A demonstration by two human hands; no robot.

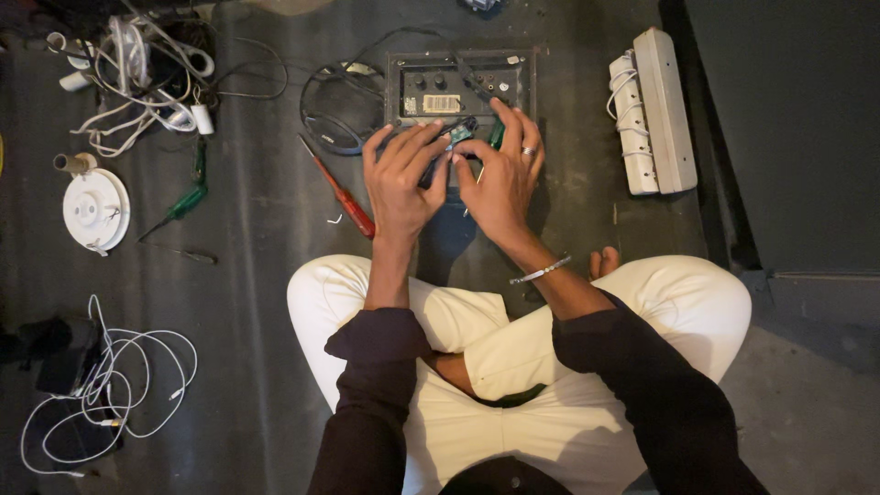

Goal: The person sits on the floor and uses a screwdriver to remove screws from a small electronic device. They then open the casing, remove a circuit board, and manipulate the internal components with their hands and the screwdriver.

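I sit cross-legged on a dark floor. My left hand (401, 177) and my right hand (502, 174) meet over a small green circuit board (461, 134), each pinching part of it. A green-handled tool (496, 137) sticks up between my right fingers. Just beyond my fingertips lies a dark rectangular device panel (458, 84) with knobs and a label. Most of the board is hidden under my fingers.
A red-handled screwdriver (346, 194) lies left of my left hand, a green-handled one (186, 200) farther left. A dark round ring (341, 108), tangled white cables (147, 69), a white round fitting (95, 209), a white cord (110, 390) and white power strips (653, 110) surround me.
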